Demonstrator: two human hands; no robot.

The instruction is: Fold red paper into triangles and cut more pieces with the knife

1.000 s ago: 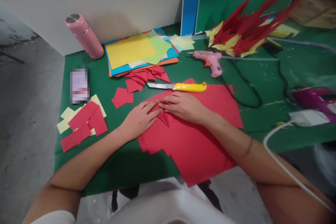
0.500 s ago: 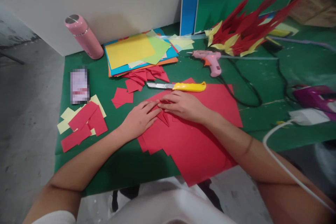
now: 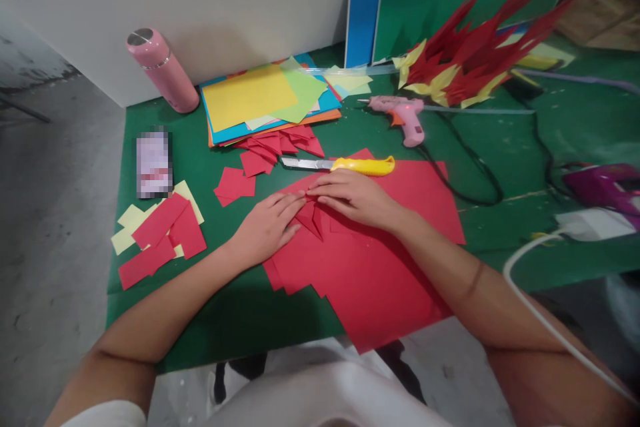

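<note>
A small folded piece of red paper (image 3: pixel 313 219), with pointed flaps toward me, lies on larger red sheets (image 3: pixel 385 273). My left hand (image 3: pixel 267 227) presses its left side, fingers straight and together over the edge, the thumb lower down. At its top, the fingertips of my right hand (image 3: pixel 353 197) touch the fold, with the fingers stretched out and the thumb apart from them. Fingers hide part of the folded piece. Just beyond my right hand rests a utility knife (image 3: pixel 363 165) with a yellow handle, blade out and pointing left.
Red folded pieces (image 3: pixel 277 143) lie by stacked coloured paper (image 3: pixel 250 97). A pink glue gun (image 3: pixel 400 113), a flame-shaped paper piece (image 3: pixel 465 60) and a white plug (image 3: pixel 595 223) are right. Left are a pink flask (image 3: pixel 167 73), a blurred-out phone-like object (image 3: pixel 154 163) and paper strips (image 3: pixel 165 227).
My right hand has shifted slightly up and its thumb has parted from the fingers, showing more of the folded paper. The left hand stays nearly in place.
</note>
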